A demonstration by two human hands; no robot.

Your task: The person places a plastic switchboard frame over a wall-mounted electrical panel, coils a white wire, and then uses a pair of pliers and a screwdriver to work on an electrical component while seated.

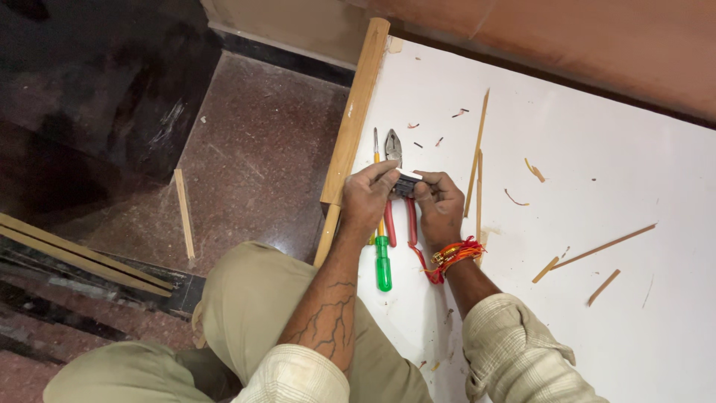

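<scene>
Pinching a small dark block (405,183) between both hands, left hand (367,197) and right hand (440,205) clamped on it, above red-handled pliers (395,186) and green-handled screwdriver (382,239), on white board (597,186), wooden strip (356,112) alongside.

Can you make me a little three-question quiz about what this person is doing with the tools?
1. True or false: both hands pinch one small dark object.
2. Which tool lies under the hands beside the pliers? A) hammer B) green-handled screwdriver C) saw
3. Fill in: the red and orange threads are tied on the ____ wrist.

Key: 1 true, the left hand and right hand both grip it. 2 B. 3 right.
</scene>
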